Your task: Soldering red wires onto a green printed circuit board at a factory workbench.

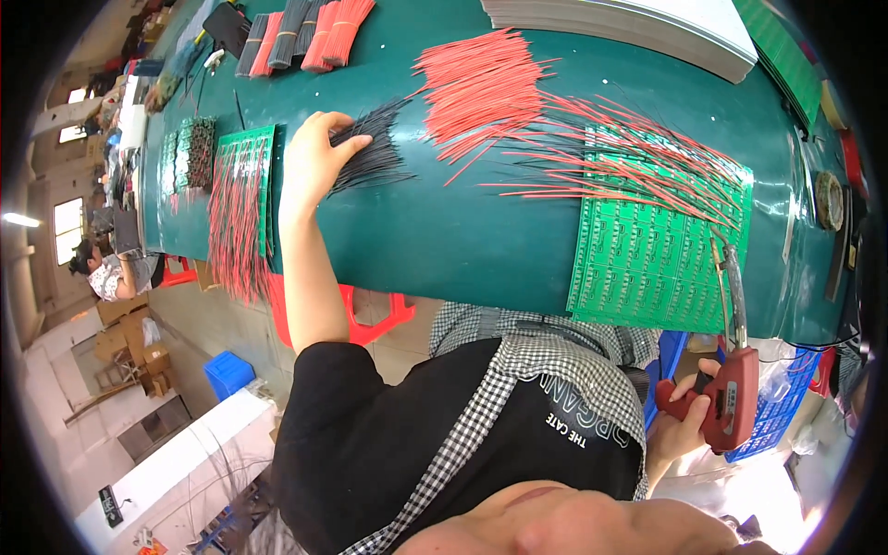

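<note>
My left hand (314,157) rests at the left edge of a heap of black wires (377,148). Its thumb and forefinger are apart, and no wire shows between them. At the lower right, my right hand (683,430) grips the handle of a red soldering gun (733,402). The gun's metal tip points up over the near right part of a green circuit board panel (638,268). Red and black wires (647,176) fan out leftward from the panel's upper rows. Beyond the black heap lies a pile of red wires (481,88).
A second green panel (242,153) with wires hanging over the table edge stands at left, beside stacked boards (194,153). Bundled red and black wires (305,32) lie far left. A white stack (629,28) sits at the back. A red stool (375,314) is below; someone (116,273) sits farther left.
</note>
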Available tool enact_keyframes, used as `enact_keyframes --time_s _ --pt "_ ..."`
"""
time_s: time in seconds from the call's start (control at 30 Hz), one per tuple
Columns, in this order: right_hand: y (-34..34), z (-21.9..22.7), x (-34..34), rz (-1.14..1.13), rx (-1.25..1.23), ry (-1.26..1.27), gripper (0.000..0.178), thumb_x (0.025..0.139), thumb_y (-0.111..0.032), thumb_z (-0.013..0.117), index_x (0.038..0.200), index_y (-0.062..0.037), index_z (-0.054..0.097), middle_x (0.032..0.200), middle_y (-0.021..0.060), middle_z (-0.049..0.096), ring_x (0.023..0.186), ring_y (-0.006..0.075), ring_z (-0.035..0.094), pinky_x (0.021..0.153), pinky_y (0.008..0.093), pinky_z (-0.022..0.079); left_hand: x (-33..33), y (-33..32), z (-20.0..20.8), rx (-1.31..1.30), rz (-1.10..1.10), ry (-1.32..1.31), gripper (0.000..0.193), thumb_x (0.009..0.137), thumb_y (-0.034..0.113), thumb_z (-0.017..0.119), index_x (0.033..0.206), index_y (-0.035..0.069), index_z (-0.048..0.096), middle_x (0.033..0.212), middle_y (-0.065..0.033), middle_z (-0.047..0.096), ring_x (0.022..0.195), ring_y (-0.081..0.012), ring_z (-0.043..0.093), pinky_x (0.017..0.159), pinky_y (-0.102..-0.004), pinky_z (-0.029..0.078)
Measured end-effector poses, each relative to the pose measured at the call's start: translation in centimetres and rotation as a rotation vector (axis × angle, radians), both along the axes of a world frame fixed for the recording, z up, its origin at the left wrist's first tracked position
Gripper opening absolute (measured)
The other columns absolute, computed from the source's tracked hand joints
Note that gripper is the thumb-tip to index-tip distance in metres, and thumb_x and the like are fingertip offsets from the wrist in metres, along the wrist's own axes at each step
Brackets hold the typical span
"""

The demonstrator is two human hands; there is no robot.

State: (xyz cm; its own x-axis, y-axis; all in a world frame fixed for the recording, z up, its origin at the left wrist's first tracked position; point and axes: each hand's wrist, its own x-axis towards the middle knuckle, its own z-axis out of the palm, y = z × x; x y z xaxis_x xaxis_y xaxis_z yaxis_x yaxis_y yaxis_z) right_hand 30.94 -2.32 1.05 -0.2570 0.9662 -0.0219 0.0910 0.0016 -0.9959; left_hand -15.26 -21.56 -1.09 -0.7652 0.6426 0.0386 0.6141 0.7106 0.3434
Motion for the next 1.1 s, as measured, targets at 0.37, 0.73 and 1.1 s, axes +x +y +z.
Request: enact_keyframes --time_s 0.37,0.73,1.1 --pt "0.1 -0.4 0.5 0.043 0.088 -0.015 0.048 0.087 -0.032 0.062 0.114 0.0050 0.049 0.109 0.0151 0.055 0.064 0.0151 0.053 0.053 0.0261 0.042 -3.2 -0.2 0.1 0.121 0.049 -0.228 0.019 0.081 0.008 0.066 0.096 -0.003 0.067 0.077 -0.0122 0.068 0.070 -0.0169 0.065 0.066 -0.0285 0.050" --pt "-0.1 0.0 0.7 0.033 0.106 0.027 0.046 0.086 -0.029 0.064 0.114 0.0052 0.049 0.107 0.0169 0.057 0.061 0.0155 0.054 0.053 0.0257 0.044 2.6 0.5 3.0 0.841 -0.090 -0.469 0.014 0.092 0.001 0.055 0.103 -0.005 0.059 0.092 -0.0141 0.067 0.087 -0.0253 0.066 0.083 -0.0339 0.051" --pt "3.7 -2.6 3.3 0.084 0.021 -0.174 0.050 0.080 -0.003 0.065 0.127 0.0024 0.050 0.104 0.0121 0.063 0.070 0.0100 0.055 0.064 0.0232 0.048 13.8 7.9 3.1 0.597 -0.382 -1.234 0.021 0.089 -0.002 0.055 0.108 -0.008 0.060 0.086 -0.0125 0.068 0.083 -0.0176 0.066 0.079 -0.0285 0.052"
